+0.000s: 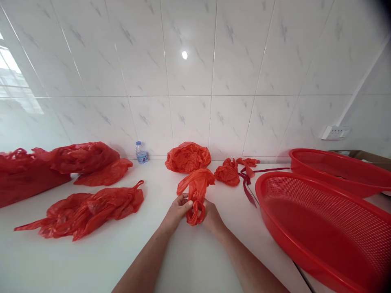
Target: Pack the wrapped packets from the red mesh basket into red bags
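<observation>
Between my hands is a thin red plastic bag, its handle loops hanging toward me and its body spread away over the white table. My left hand pinches the bag from the left, thumb on top near the loops. On the other side my right hand closes on the bag's right edge; its fingertips are mostly hidden behind the plastic. Just beyond lies a bunched red plastic bag against the wall. Smaller crumpled red bags rest to its right.
At left lie a pile of red bags and a loose heap of red bags. A small water bottle stands by the tiled wall. Two red plastic baskets fill the right side, near a dark red ribbon and a cardboard box.
</observation>
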The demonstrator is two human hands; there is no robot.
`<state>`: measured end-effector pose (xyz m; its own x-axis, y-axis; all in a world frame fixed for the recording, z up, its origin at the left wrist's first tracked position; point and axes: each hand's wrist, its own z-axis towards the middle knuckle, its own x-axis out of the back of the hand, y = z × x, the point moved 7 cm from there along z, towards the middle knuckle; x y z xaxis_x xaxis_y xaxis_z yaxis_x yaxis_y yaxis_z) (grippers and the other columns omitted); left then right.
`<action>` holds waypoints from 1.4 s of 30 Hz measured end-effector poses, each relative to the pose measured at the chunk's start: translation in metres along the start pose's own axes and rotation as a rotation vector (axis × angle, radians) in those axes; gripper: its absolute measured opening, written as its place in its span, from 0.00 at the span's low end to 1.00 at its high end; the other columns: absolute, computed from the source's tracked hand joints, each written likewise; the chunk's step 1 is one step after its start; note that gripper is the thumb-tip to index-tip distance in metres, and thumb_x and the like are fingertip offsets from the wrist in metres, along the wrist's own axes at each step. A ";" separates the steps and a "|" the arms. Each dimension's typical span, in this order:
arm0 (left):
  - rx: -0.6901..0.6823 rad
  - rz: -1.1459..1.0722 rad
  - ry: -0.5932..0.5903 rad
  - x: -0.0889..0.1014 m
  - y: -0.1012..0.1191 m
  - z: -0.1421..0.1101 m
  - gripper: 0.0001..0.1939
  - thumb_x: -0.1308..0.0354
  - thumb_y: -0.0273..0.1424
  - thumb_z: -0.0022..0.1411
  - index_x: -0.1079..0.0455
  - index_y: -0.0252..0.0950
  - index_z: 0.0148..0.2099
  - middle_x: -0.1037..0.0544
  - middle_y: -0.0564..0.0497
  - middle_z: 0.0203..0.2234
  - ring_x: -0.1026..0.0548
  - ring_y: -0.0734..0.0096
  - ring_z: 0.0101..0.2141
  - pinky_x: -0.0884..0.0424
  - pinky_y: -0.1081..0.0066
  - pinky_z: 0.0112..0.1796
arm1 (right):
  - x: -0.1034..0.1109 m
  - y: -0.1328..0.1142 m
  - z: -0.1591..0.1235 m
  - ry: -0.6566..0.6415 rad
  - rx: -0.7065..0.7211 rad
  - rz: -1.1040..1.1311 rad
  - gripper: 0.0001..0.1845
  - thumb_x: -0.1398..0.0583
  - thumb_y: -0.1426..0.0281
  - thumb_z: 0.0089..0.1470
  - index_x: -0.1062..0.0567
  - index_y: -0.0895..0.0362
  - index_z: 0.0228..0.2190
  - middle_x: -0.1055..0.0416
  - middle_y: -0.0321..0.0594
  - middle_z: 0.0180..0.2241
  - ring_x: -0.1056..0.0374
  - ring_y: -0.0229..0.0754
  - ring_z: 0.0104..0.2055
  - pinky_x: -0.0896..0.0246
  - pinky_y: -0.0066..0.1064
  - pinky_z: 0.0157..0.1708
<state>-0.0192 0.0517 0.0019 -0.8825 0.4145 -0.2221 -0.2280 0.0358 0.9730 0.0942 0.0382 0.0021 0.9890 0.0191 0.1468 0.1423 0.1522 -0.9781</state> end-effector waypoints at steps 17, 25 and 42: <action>-0.427 0.774 0.727 0.051 0.043 -0.018 0.36 0.41 0.29 0.48 0.44 0.39 0.60 0.35 0.40 0.53 0.37 0.51 0.55 0.38 0.50 0.51 | 0.071 0.017 0.019 0.415 -0.124 0.463 0.11 0.43 0.64 0.43 0.30 0.56 0.30 0.27 0.40 0.26 0.31 0.43 0.28 0.37 0.32 0.26; -0.544 0.927 0.441 0.008 0.054 -0.018 0.13 0.45 0.25 0.50 0.28 0.42 0.39 0.25 0.48 0.39 0.29 0.60 0.42 0.35 0.64 0.44 | 0.066 -0.010 0.011 0.275 0.036 -0.017 0.07 0.42 0.66 0.42 0.36 0.55 0.21 0.40 0.29 0.19 0.45 0.34 0.22 0.50 0.25 0.21; -0.320 0.457 0.742 0.040 0.048 -0.031 0.13 0.43 0.41 0.56 0.37 0.39 0.26 0.36 0.58 0.18 0.41 0.75 0.21 0.43 0.76 0.23 | 0.012 -0.074 -0.026 0.341 0.603 -0.723 0.13 0.49 0.73 0.53 0.28 0.55 0.38 0.29 0.43 0.34 0.35 0.45 0.38 0.41 0.38 0.41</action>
<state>-0.0782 0.0421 0.0374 -0.9265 -0.3658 0.0881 0.2020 -0.2859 0.9367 0.0968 0.0016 0.0721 0.6458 -0.5458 0.5339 0.7627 0.4931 -0.4184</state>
